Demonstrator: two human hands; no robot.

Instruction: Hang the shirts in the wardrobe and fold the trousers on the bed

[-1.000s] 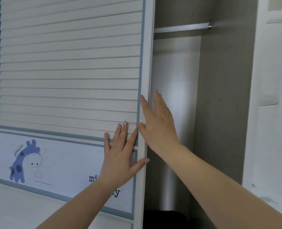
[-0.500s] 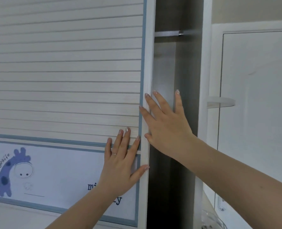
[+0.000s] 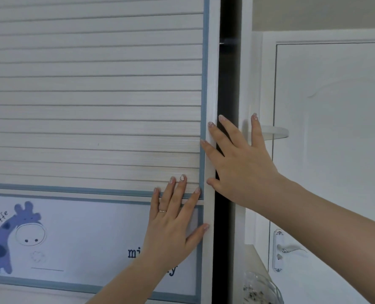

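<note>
Both hands (image 3: 175, 224) flat on slatted wardrobe door (image 3: 94, 102); white rm door (image 3: 335, 150) right.

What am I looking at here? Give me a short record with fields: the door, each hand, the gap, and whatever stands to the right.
door: sliding wardrobe door, slatted above, giraffe picture below
left hand: left hand flat on the door face, fingers straight
right hand: right hand fingers spread across the door's right edge
gap: narrow dark opening, hanging rail just visible inside
right side: white room door with lever handle
</note>
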